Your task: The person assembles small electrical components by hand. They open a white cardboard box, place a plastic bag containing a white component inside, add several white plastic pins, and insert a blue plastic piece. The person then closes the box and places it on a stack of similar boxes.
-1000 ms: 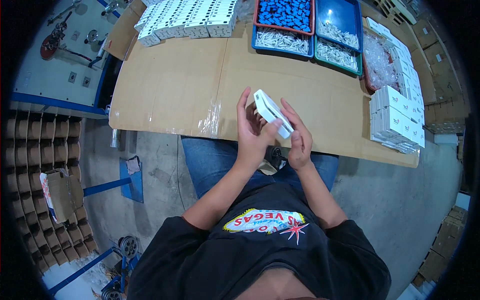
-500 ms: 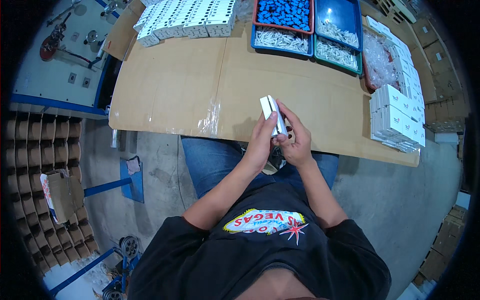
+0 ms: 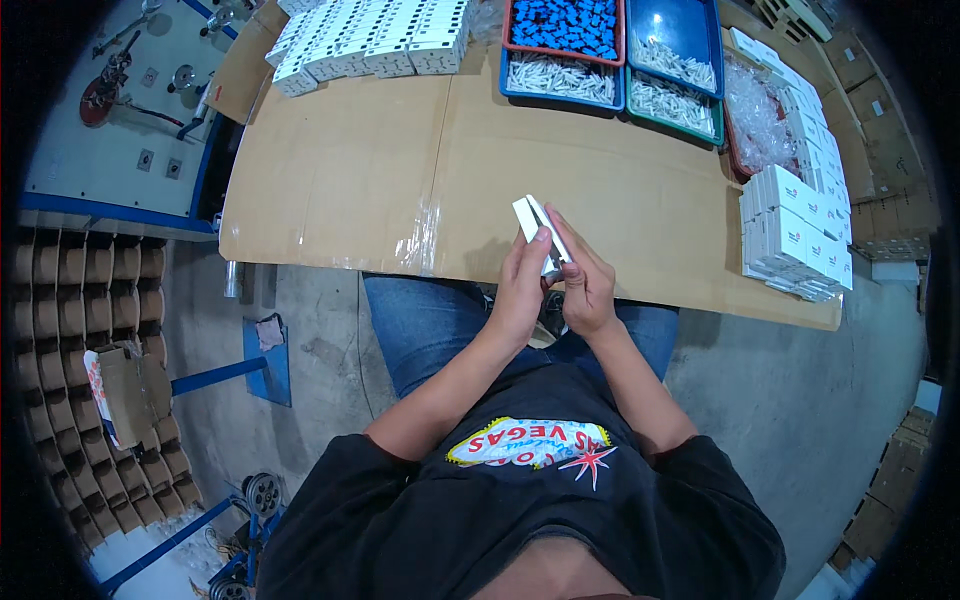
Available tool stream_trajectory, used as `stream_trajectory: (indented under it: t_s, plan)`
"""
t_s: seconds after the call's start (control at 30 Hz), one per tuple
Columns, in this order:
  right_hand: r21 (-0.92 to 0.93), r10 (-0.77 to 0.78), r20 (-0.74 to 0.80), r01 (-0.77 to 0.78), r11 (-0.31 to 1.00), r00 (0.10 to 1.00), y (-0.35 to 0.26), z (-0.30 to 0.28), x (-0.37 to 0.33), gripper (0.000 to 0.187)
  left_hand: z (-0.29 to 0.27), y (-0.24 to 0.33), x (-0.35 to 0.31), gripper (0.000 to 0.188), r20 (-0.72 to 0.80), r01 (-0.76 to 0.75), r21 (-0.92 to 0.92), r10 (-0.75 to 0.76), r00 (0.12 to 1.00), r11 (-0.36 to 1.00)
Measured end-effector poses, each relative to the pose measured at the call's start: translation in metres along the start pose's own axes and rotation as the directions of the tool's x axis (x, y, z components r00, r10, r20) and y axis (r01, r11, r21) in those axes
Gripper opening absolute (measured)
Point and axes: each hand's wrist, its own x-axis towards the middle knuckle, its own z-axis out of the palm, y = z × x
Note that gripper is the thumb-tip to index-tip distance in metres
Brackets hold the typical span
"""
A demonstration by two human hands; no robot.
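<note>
A small white carton (image 3: 528, 214) is held between my two hands over the front edge of the table. It is tilted, with a dark gap running lengthwise between its white sides. My left hand (image 3: 518, 287) is closed around its left side, the thumb lying along the face toward me. My right hand (image 3: 589, 288) grips the right side, fingers stretched along it and thumb near the lower end. The palms hide much of the carton, and whatever lies in the gap is too small to make out.
The cardboard-covered table (image 3: 340, 180) spreads ahead. Rows of white boxes (image 3: 372, 38) stand far left. Trays hold blue pieces (image 3: 565, 28) and white pieces (image 3: 560, 78). At right are clear plastic bags (image 3: 760, 120) and stacked white cartons (image 3: 795, 235).
The carton has turned slightly, its top end shifting left, and the dark gap looks wider. My right fingers have straightened and drawn in closer against its side.
</note>
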Motion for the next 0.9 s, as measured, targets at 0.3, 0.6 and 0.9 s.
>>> stream_trajectory:
  t_s: [0.3, 0.6, 0.9]
  plan:
    - [0.282, 0.232, 0.07, -0.243, 0.928, 0.97, 0.005, -0.008, 0.0, 0.059, -0.02, -0.01, 0.015, 0.06, 0.143, -0.073, 0.196, 0.045, 0.989, 0.978]
    - [-0.049, 0.054, 0.111, -0.049, 0.998, 0.992, -0.015, -0.021, 0.01, 0.055, -0.016, 0.015, 0.015, 0.072, 0.047, 0.086, 0.157, -0.094, 0.994, 0.984]
    - [-0.146, -0.013, 0.117, 0.03, 0.989, 0.993, -0.004, -0.011, 0.005, 0.046, -0.023, -0.009, 0.022, 0.062, -0.034, 0.055, 0.163, -0.05, 0.998, 0.985]
